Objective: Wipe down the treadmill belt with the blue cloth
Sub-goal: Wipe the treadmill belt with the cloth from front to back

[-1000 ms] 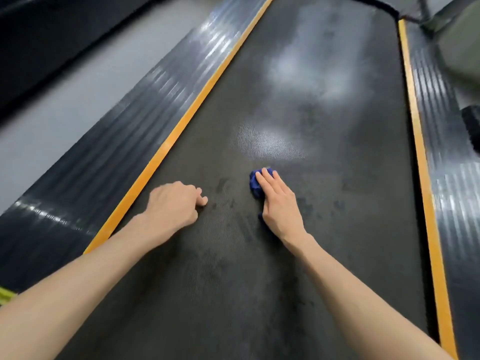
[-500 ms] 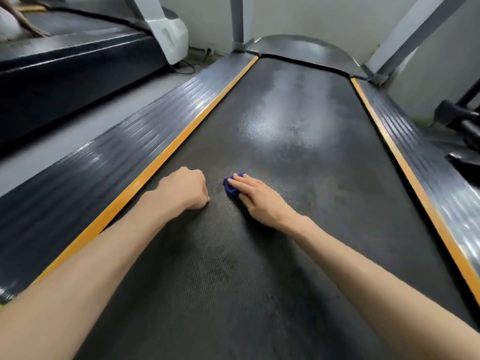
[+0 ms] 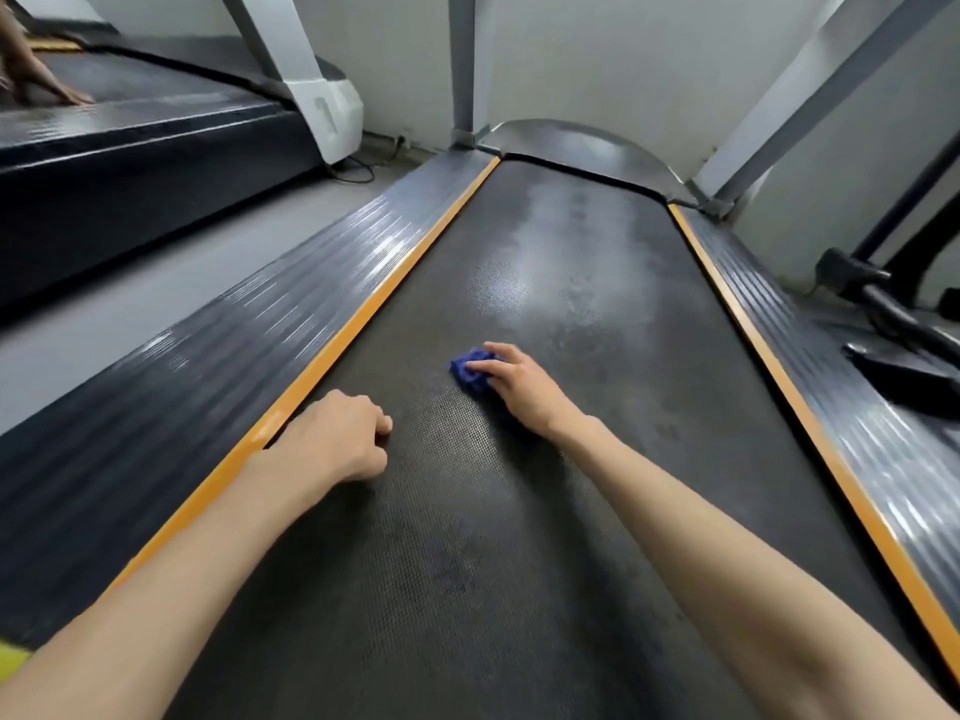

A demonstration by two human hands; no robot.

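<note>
In the head view, the right hand held the blue cloth bunched into a small wad. Its fingers were curled over the top and clamped on it, pressing it down onto the treadmill belt. The cloth sat about midway along the belt, a little left of the centre line and just ahead of the left hand. Wadding it up probably gave a firm pad and put the arm's push on one small patch.

The left hand was a fist, fingers folded together on nothing, resting on the belt just inside the orange strip. It looked like a prop, taking the person's weight so the right arm could reach forward freely.

Further up, the belt showed a pale sheen; whether that was damp or only reflected light could not be told. On the neighbouring treadmill, another person's hand lay flat on its deck.
</note>
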